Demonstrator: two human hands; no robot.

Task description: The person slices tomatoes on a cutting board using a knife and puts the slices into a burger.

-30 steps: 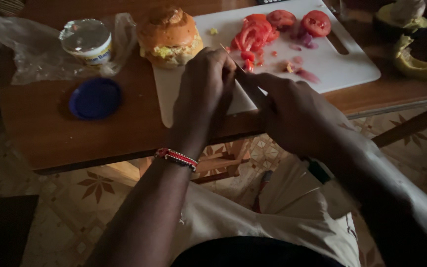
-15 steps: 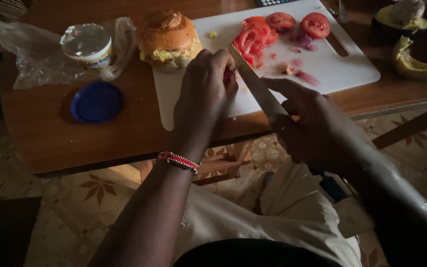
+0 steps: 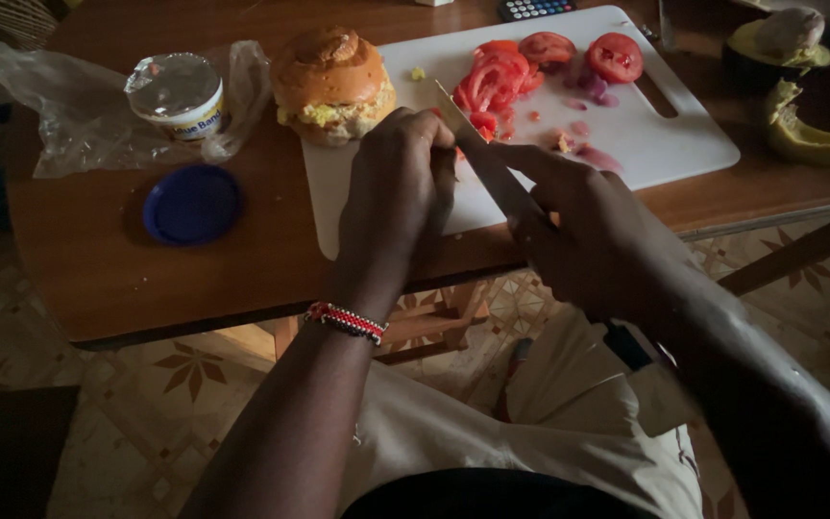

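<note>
The long steel kitchen knife [image 3: 487,159] is lying slantwise over the white plastic cutting board [image 3: 665,125], its long axis running from the right hand [image 3: 583,231], which is clenching the handle near the table's front edge, up and left to a tip pointing at the filled bun [image 3: 330,82]. The left hand [image 3: 398,187] is curling its fingers down against the blade's left side, pinching a small red tomato piece [image 3: 457,152], mostly hidden. One sliced tomato pile [image 3: 501,75] and two round slices are sitting beyond; the board's right part is lying open.
</note>
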